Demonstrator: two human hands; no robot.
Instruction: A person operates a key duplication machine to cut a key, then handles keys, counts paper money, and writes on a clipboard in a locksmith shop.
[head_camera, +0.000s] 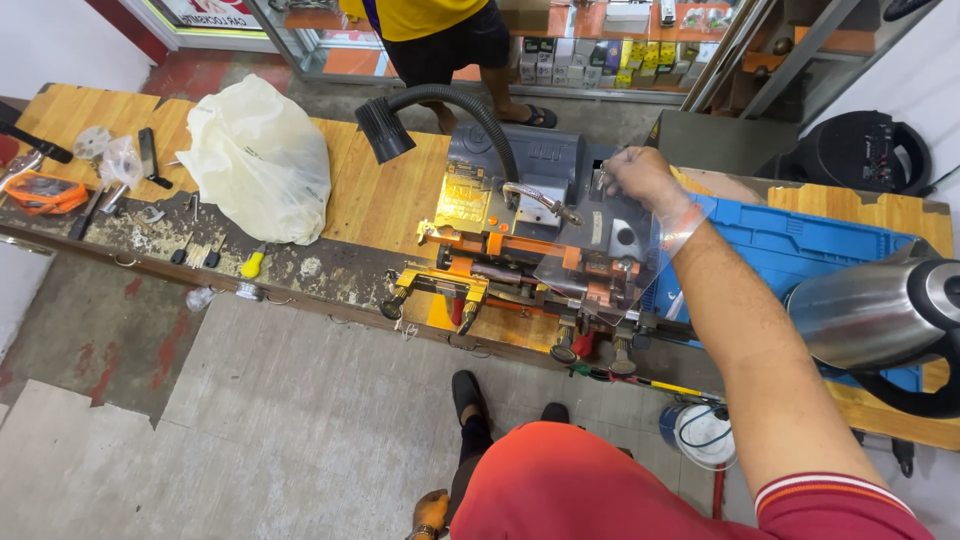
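Workbench (370, 195): long wooden top running left to right, its front edge worn and dusty.

Blue mat (800, 245): lies on the bench at the right, just behind the extended arm.

Key-cutting machine (530, 230): grey and orange body at mid-bench, with yellow-handled clamps along its front, a clear guard plate on its right side and a black flexible lamp (385, 130) arching over to the left.

White plastic bag (260, 160): crumpled, left of the machine on the bench.

Steel kettle (875, 310): shiny, with black handle, at the right edge on the mat.

Person opposite (440, 30): yellow shirt, dark shorts, sandals, standing beyond the bench; no hands in view.

Right hand (635, 175): arm in a red sleeve stretched forward; fingers pinched together on a small metal piece at the machine's top right, too small to identify.

Left hand (430, 512): low at the bottom edge by the leg, only partly seen; grip cannot be told.

Small tools (150, 155): scattered at the bench's far left, with an orange item (45, 192) beside them.
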